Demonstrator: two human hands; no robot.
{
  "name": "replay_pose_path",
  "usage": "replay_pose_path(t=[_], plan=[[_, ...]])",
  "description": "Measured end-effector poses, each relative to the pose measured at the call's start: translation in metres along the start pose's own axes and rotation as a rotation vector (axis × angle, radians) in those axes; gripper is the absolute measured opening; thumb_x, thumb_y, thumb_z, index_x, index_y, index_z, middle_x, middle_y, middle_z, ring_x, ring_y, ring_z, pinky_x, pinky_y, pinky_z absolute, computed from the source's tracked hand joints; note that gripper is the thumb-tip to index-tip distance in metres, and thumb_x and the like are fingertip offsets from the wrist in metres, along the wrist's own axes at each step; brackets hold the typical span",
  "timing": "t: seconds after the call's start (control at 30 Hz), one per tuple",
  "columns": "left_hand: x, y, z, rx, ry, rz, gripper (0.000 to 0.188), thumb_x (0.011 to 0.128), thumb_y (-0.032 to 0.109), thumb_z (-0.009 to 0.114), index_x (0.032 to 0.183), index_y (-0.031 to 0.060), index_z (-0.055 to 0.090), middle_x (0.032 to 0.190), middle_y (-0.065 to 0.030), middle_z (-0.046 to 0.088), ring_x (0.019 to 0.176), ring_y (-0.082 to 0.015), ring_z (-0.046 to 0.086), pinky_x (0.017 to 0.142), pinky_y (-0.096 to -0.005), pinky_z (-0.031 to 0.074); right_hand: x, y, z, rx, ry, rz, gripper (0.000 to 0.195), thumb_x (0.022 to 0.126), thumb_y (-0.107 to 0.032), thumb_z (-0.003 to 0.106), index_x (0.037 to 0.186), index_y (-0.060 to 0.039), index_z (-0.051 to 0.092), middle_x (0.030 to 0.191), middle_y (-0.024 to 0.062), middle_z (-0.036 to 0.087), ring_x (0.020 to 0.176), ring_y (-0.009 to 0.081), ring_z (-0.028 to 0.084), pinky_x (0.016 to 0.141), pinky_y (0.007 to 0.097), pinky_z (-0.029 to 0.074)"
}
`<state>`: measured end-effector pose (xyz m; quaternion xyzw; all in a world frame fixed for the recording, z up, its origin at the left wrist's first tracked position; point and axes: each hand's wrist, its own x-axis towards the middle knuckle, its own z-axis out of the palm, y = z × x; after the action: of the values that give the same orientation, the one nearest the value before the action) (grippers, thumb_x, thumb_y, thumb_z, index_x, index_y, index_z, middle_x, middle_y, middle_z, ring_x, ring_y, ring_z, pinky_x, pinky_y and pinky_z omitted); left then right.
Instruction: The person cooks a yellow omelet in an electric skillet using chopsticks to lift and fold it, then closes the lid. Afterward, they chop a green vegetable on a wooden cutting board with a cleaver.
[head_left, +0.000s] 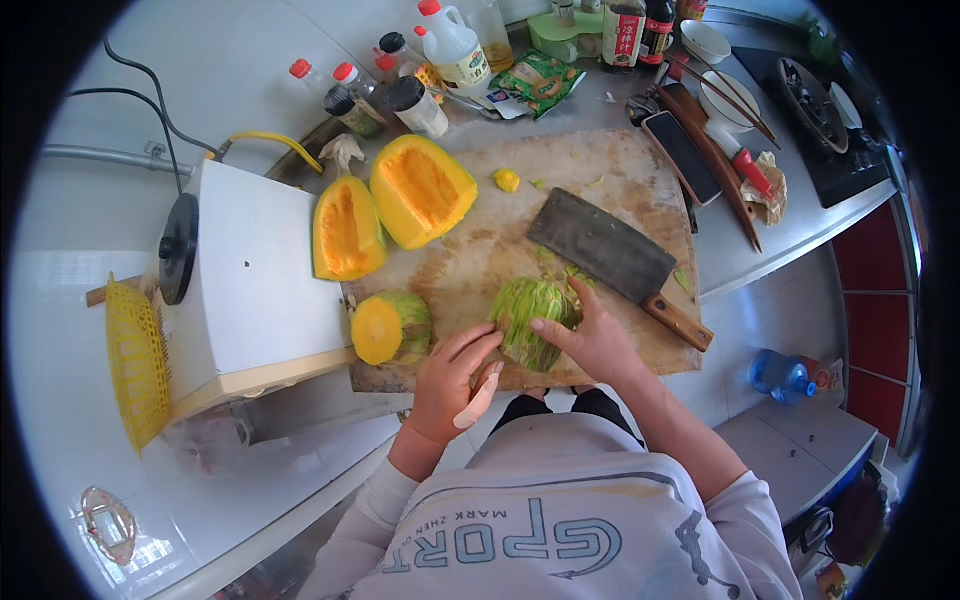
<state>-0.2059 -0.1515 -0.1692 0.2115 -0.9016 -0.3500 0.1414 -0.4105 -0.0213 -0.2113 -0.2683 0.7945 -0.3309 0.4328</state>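
Observation:
A green striped pumpkin piece (529, 319) rests on the wooden cutting board (480, 259) between my hands. My right hand (592, 334) is on its right side, thumb on top and fingers behind. My left hand (457, 382) touches its left side with the fingertips; something pale and flat, perhaps a peel or a plaster, lies along the thumb. Left of it, a smaller pumpkin chunk (379, 328) shows its yellow cut face. Two seedless, hollowed pumpkin pieces, one larger (424, 193) and one narrower (347, 229), lie cut side up at the back left. A cleaver (604, 244) lies flat at the right.
Bottles and jars (416, 107) stand behind the board. On the right are a phone (682, 157), a red-handled brush (752, 174), a bowl with chopsticks (727, 101) and a stove (817, 120). A white box-like appliance (259, 270) stands left. Small scraps dot the board.

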Motion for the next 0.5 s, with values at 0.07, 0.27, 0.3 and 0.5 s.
replay_pose_path(t=[0.07,0.27,0.3,0.5], plan=[[-0.002,-0.001,0.000,-0.015,-0.024,0.022,0.039,0.086,0.004,0.074,0.125,0.0023,0.074,0.133,-0.0166,0.070,0.114,-0.0359,0.068,0.097,-0.0417,0.055,0.000,-0.003,0.006,0.049,0.005,0.045,0.120,0.082,-0.075,0.079,0.164,0.0007,0.034,0.129,0.0320,0.070,0.123,0.0446,0.068,0.103,0.0477,0.055],[-0.004,-0.008,-0.001,-0.016,-0.036,0.090,0.036,0.085,0.005,0.074,0.121,0.0032,0.074,0.126,-0.0151,0.071,0.105,-0.0366,0.068,0.091,-0.0425,0.056,0.004,-0.008,0.025,0.127,0.082,0.089,0.111,0.080,-0.063,0.085,0.159,0.0001,0.041,0.137,0.0290,0.067,0.129,0.0380,0.066,0.106,0.0445,0.053],[-0.005,-0.009,-0.001,-0.021,-0.037,0.105,0.036,0.084,0.005,0.074,0.121,0.0032,0.074,0.127,-0.0151,0.070,0.105,-0.0366,0.068,0.091,-0.0427,0.056,0.006,-0.008,0.027,0.148,0.093,0.076,0.108,0.079,-0.060,0.087,0.157,-0.0001,0.042,0.135,0.0282,0.068,0.127,0.0380,0.067,0.106,0.0445,0.053],[-0.008,-0.015,-0.012,-0.017,-0.038,0.152,0.035,0.084,0.003,0.076,0.119,0.0033,0.075,0.129,-0.0152,0.070,0.106,-0.0367,0.068,0.090,-0.0430,0.056,0.000,-0.010,0.039,0.126,0.279,-0.248,0.102,0.071,-0.036,0.096,0.154,-0.0061,0.046,0.147,0.0239,0.056,0.131,0.0401,0.062,0.106,0.0461,0.054]])
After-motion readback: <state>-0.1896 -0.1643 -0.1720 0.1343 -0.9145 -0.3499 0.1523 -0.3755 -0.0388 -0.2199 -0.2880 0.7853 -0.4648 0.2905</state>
